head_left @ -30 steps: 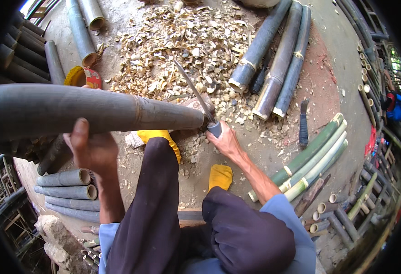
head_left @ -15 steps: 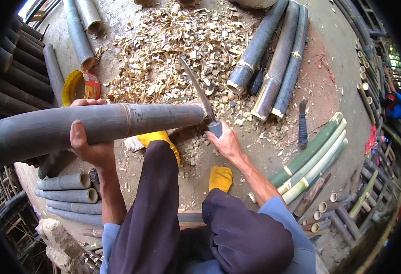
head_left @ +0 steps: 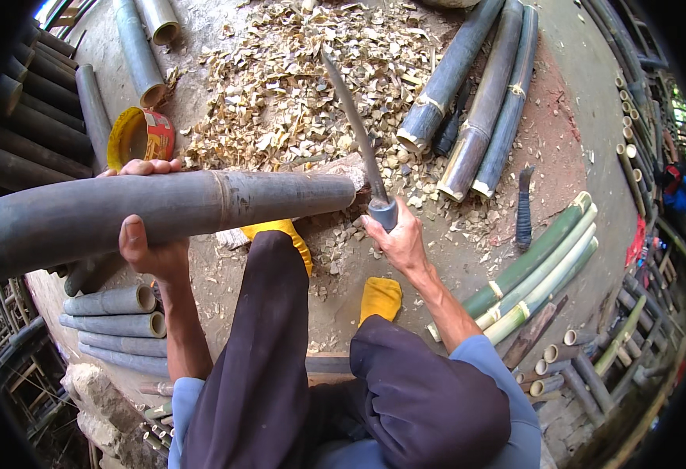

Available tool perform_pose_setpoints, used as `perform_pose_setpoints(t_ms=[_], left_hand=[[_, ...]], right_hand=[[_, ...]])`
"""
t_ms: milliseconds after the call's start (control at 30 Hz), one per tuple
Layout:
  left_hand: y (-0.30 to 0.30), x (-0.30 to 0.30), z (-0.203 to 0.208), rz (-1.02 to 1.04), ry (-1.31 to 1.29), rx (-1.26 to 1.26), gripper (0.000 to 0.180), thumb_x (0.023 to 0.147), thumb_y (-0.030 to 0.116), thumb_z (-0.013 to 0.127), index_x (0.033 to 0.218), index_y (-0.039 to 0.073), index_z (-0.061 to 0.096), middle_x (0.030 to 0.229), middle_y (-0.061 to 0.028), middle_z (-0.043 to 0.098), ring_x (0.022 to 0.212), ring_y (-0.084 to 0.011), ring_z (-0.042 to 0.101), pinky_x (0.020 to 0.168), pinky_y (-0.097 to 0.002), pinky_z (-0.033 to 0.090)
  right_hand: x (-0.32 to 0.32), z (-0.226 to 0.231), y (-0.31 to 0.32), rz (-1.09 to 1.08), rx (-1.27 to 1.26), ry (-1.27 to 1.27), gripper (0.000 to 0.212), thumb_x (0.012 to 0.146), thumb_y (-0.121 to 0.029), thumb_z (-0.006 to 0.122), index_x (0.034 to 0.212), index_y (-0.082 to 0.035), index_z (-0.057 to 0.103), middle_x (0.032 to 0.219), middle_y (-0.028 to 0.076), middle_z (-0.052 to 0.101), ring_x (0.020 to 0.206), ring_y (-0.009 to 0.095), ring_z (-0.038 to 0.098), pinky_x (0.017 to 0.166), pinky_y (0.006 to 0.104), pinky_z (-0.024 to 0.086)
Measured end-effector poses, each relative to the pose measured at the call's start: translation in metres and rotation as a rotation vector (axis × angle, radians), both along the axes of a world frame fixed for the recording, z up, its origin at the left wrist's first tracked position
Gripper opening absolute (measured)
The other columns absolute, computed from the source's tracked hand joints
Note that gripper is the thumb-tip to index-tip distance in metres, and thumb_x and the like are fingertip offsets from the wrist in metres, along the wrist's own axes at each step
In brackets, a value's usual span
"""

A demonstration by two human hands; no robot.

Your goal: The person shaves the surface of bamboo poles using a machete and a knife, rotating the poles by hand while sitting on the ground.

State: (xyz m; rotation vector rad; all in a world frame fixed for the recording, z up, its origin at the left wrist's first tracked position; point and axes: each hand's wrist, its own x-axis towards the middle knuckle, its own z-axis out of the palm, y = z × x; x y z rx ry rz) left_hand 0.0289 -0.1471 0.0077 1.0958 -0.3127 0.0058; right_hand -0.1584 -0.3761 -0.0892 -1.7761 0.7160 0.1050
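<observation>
My left hand (head_left: 151,242) grips a thick grey-brown bamboo pole (head_left: 280,195) from below, thumb on the near side and fingertips over the far side. The pole lies level, running in from the left edge to a cut end at the middle. Under that end is a chipped wooden block (head_left: 343,170). My right hand (head_left: 399,238) is wrapped round the grey handle of a machete (head_left: 356,117). Its long dark blade points away from me, just right of the pole's end and apart from it. The pole hides part of my left fingers.
Beyond the pole spreads a heap of bamboo chips (head_left: 304,86). Dark bamboo poles (head_left: 483,102) lie far right, green ones (head_left: 526,266) nearer. A second knife (head_left: 523,207) with a wrapped handle rests between them. At left are a yellow-red tub (head_left: 128,137) and short bamboo lengths (head_left: 116,324).
My right hand has shifted slightly right with the machete, and the blade has moved away from the pole's end. My left hand keeps its hold on the pole.
</observation>
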Motion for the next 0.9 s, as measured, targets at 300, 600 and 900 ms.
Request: perform_pose_setpoints(t_ms=[300,600,900], left_hand=[[0.003,-0.001,0.025,0.127,0.152,0.197,0.059,0.078,0.024,0.053,0.13,0.005,0.032,0.118,-0.017,0.048,0.112,-0.0312,0.049,0.1,-0.0484,0.036],[0.014,0.028,0.011,0.55,0.342,0.121,0.035,0.079,0.02,0.064,0.106,0.001,0.054,0.099,-0.0156,0.06,0.093,-0.0263,0.059,0.085,-0.0406,0.047],[-0.012,0.009,0.03,0.577,0.289,0.236,0.038,0.079,0.022,0.063,0.109,0.0,0.055,0.102,-0.0159,0.06,0.096,-0.0263,0.059,0.088,-0.0409,0.046]], right_hand=[[-0.017,-0.019,0.016,0.003,-0.038,-0.122,0.038,0.081,-0.023,0.062,0.108,-0.001,0.045,0.082,0.019,0.064,0.074,0.03,0.066,0.061,0.0393,0.052],[-0.007,0.014,0.027,0.008,-0.245,-0.316,0.04,0.081,-0.019,0.063,0.11,0.001,0.045,0.078,0.016,0.062,0.072,0.027,0.066,0.06,0.0357,0.054],[-0.009,-0.008,0.018,0.142,-0.127,-0.095,0.033,0.082,-0.015,0.065,0.101,0.0,0.043,0.075,0.017,0.063,0.065,0.029,0.067,0.054,0.035,0.056]])
